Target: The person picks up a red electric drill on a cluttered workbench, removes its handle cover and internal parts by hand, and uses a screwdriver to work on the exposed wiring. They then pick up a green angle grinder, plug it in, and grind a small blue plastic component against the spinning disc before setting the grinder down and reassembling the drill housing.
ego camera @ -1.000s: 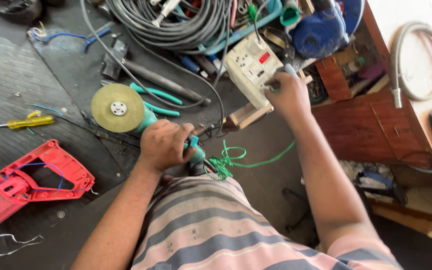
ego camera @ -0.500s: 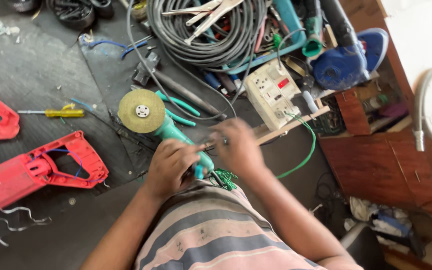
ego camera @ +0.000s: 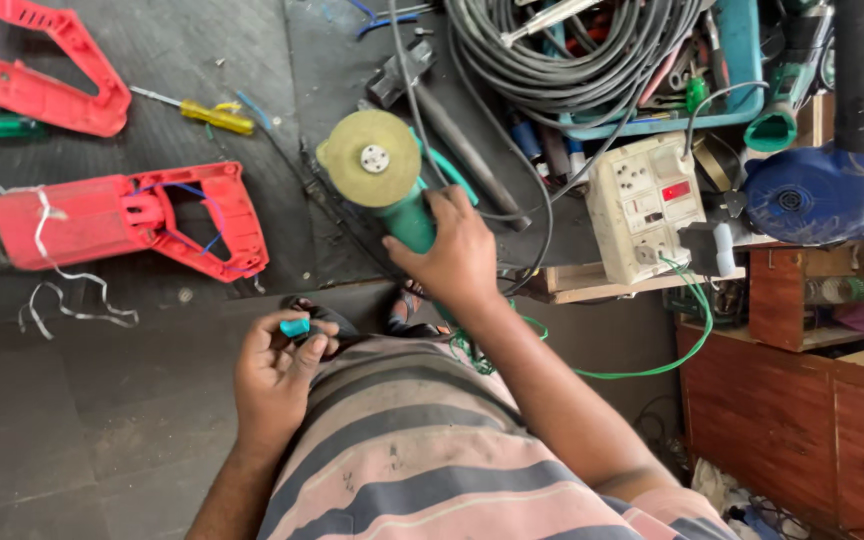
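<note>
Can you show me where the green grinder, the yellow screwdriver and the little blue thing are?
green grinder (ego camera: pixel 370 158): head view, on its round yellowish disc.
yellow screwdriver (ego camera: pixel 216 117): head view, on its yellow handle.
little blue piece (ego camera: pixel 295 327): head view, on its middle, between the left hand's fingertips.

Rear body of the green angle grinder (ego camera: pixel 392 205) covered by the right hand (ego camera: pixel 452 255), small teal part (ego camera: pixel 295 327) mostly enclosed by left hand (ego camera: pixel 277 375) fingers, blue blower (ego camera: pixel 812 190) and red tool casing (ego camera: pixel 37 60) cut by frame edges, feet largely hidden under striped shirt (ego camera: pixel 432 450)
</note>
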Motion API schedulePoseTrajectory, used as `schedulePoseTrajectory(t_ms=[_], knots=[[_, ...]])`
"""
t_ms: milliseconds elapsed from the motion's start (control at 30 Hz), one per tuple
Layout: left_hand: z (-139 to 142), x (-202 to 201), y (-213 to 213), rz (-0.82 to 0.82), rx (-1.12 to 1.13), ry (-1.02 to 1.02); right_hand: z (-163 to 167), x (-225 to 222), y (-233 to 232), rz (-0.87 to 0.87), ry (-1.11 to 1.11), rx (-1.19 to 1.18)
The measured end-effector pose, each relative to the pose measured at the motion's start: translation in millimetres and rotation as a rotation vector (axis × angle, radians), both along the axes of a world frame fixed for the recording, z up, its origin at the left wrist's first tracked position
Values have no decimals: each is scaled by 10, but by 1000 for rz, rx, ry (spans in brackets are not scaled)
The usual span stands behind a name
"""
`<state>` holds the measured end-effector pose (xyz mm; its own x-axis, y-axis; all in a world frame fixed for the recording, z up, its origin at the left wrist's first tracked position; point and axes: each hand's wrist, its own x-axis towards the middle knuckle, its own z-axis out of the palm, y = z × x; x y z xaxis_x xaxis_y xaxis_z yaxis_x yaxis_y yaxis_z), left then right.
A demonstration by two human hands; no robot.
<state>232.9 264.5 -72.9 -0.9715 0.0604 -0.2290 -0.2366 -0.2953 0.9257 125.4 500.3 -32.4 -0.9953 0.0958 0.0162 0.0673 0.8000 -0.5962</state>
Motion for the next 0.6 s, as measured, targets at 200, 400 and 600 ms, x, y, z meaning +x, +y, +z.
schedulePoseTrajectory(t_ms=[200,400,600], knots=[[149,-203,-310,-173,63,-102,72,50,-155,20,13,43],[329,-340,-756,-323,250,-126,163,64,-322,-12,14,79],[490,-629,-901,-380,103,28,238,56,-443,-64,-83,51]])
